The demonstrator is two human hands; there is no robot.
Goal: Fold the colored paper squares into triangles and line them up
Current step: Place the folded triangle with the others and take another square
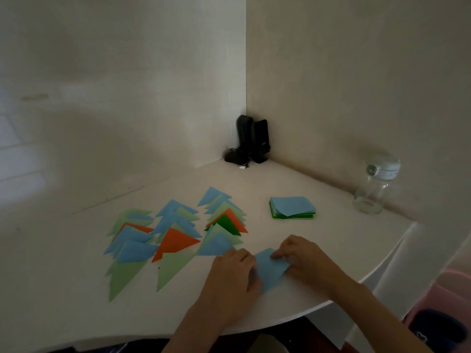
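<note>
A light blue paper square [270,269] lies near the table's front edge, partly folded. My left hand [233,272] presses on its left side and covers that part. My right hand [299,256] pinches its upper right edge with the fingertips. To the left, several folded triangles lie in three overlapping rows: blue and light green ones with an orange triangle [175,242] in the middle row and a dark green triangle [228,224] in the right row. A stack of unfolded squares [291,206], blue on top and green below, sits behind my hands.
The white table [331,250] has a curved front edge and fits into a wall corner. Black speakers [251,140] stand in that corner. A clear glass jar [374,188] with a white lid stands at the right by the wall. A pink bin [448,301] sits below right.
</note>
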